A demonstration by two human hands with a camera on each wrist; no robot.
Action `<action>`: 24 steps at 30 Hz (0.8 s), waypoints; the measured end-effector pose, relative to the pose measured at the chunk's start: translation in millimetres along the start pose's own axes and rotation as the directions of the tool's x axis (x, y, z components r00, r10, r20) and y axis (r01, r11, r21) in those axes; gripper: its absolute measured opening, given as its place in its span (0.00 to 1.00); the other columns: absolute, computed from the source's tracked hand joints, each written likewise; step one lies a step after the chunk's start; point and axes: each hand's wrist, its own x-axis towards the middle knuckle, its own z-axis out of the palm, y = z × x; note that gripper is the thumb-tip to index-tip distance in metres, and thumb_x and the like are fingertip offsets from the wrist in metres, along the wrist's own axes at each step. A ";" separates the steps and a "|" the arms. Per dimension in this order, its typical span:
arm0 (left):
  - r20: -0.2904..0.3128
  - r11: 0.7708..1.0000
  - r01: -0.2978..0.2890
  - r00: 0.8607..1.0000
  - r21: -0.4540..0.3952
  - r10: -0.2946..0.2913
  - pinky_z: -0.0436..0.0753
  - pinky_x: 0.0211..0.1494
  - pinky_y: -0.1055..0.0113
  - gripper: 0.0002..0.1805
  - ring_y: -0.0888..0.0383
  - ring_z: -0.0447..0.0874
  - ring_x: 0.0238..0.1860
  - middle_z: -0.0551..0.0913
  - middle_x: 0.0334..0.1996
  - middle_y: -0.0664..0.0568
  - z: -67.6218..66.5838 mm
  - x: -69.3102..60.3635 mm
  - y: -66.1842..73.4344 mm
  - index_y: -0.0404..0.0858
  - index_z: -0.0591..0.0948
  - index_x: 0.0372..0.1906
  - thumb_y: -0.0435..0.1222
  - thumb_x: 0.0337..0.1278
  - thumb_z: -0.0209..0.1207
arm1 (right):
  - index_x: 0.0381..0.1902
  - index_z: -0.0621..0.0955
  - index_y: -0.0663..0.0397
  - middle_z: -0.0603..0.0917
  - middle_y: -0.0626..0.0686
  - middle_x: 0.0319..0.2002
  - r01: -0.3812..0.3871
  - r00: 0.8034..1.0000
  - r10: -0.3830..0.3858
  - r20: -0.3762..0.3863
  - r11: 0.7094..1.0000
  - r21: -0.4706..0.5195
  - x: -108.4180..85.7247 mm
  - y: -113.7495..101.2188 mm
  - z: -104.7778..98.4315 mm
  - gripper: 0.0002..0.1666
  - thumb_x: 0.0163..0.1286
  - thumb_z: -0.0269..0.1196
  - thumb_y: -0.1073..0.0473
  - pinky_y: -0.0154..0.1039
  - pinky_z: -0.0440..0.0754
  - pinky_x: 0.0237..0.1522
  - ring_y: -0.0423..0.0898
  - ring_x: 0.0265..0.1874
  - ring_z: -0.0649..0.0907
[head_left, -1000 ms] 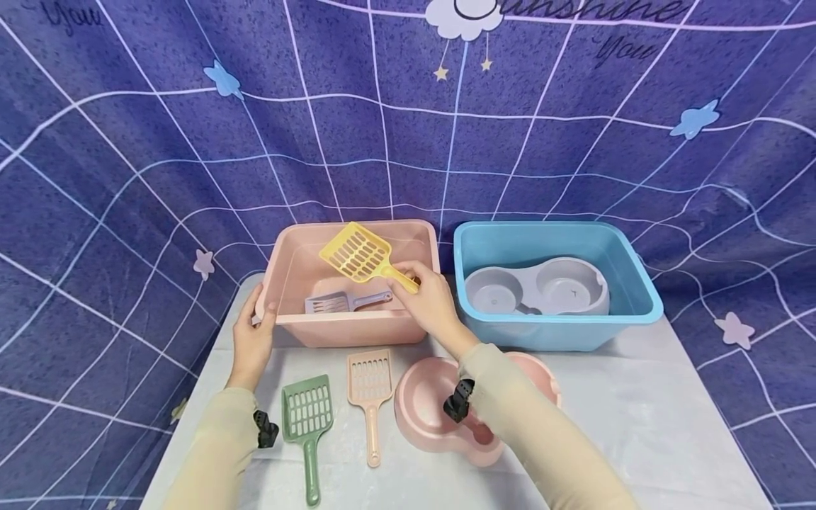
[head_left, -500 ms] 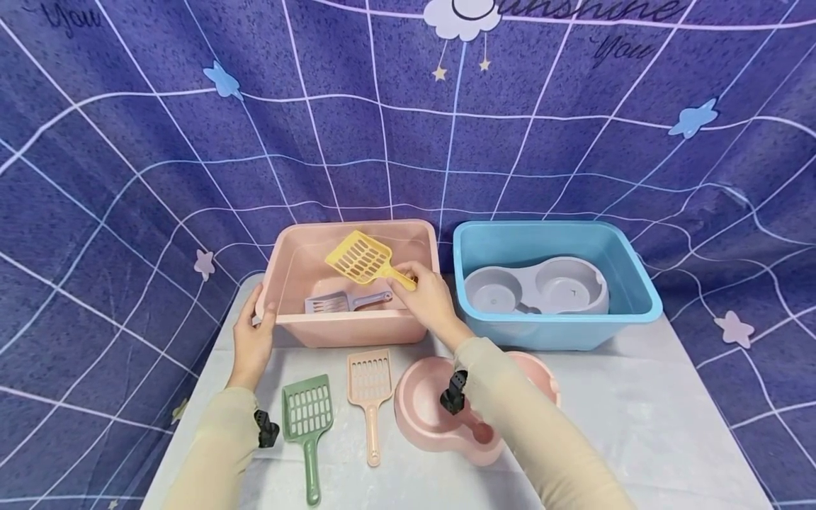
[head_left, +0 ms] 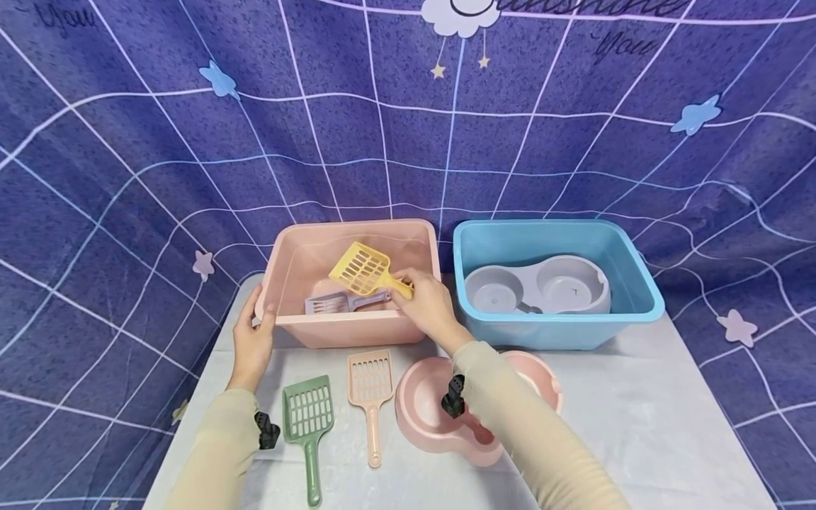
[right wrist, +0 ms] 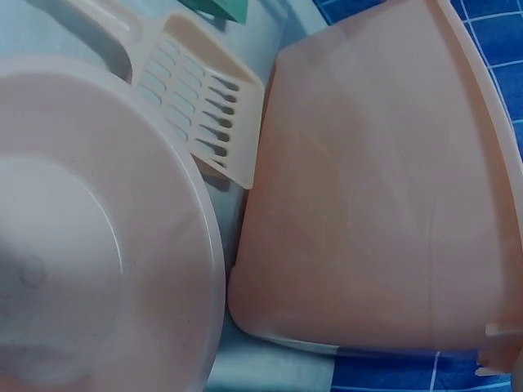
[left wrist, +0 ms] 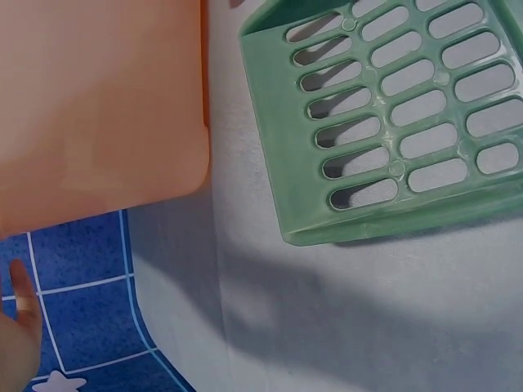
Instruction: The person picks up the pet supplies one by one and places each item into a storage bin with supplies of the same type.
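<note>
Fingers of the right hand (head_left: 422, 301) are seen in the head view pinching the yellow scoop (head_left: 370, 273) over the pink bin (head_left: 350, 331), whose corner is touched by the left hand (head_left: 251, 340), fingers spread. In the left wrist view the green scoop (left wrist: 382, 106) is shown; in the right, the peach scoop (right wrist: 239, 122).

Free room above blue tub (head_left: 554, 334); yellow scoop (head_left: 372, 275), right hand (head_left: 428, 304) crowd mouth of pink tub (head_left: 347, 334)

place: curtained-off workspace | starry purple curtain (head_left: 408, 134) | pale covered table (head_left: 637, 425)
</note>
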 end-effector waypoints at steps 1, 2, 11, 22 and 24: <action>-0.001 1.000 0.000 1.000 0.000 0.000 0.72 0.44 0.80 0.30 0.61 0.69 0.54 0.66 0.72 0.53 -0.1 0.2 0.1 0.54 0.62 0.77 0.47 0.74 0.50 | 0.51 0.84 0.48 0.85 0.47 0.40 0.011 1.000 -0.011 0.005 1.000 -0.010 -0.1 -0.1 -0.1 0.17 0.65 0.68 0.51 0.45 0.80 0.38 0.44 0.39 0.82; -0.001 1.000 -0.001 1.000 0.002 0.001 0.71 0.44 0.80 0.30 0.60 0.69 0.55 0.65 0.72 0.51 -0.2 0.4 0.6 0.53 0.61 0.77 0.46 0.75 0.50 | 0.52 0.84 0.47 0.85 0.47 0.42 0.020 1.000 -0.019 0.010 0.999 -0.026 -0.3 -0.1 -0.2 0.18 0.66 0.67 0.50 0.45 0.80 0.39 0.44 0.41 0.82; 0.017 0.999 0.001 1.000 -0.035 -0.001 0.71 0.44 0.81 0.29 0.55 0.69 0.58 0.65 0.72 0.43 -3.9 -11.4 29.5 0.42 0.62 0.77 0.39 0.75 0.50 | 0.54 0.82 0.47 0.84 0.49 0.47 0.072 0.997 -0.071 0.021 0.996 -0.059 -2.1 0.6 -0.7 0.17 0.70 0.63 0.50 0.45 0.80 0.47 0.45 0.49 0.81; -0.010 0.999 -0.014 1.000 -0.030 0.013 0.71 0.46 0.82 0.30 0.57 0.68 0.60 0.67 0.72 0.50 0.4 -1.7 2.5 0.49 0.62 0.77 0.45 0.75 0.50 | 0.55 0.82 0.49 0.83 0.49 0.51 0.042 0.998 -0.040 -0.046 0.998 0.045 -9.8 -3.1 -5.3 0.16 0.70 0.63 0.55 0.45 0.76 0.56 0.47 0.55 0.79; -0.008 0.999 -0.017 1.000 -0.030 0.016 0.71 0.46 0.82 0.30 0.57 0.69 0.60 0.66 0.72 0.49 0.5 -1.1 2.5 0.49 0.62 0.77 0.45 0.75 0.50 | 0.54 0.82 0.48 0.83 0.48 0.52 0.020 0.997 -0.013 -0.080 0.997 0.080 -13.3 -6.1 -6.8 0.16 0.70 0.64 0.55 0.45 0.75 0.58 0.46 0.56 0.78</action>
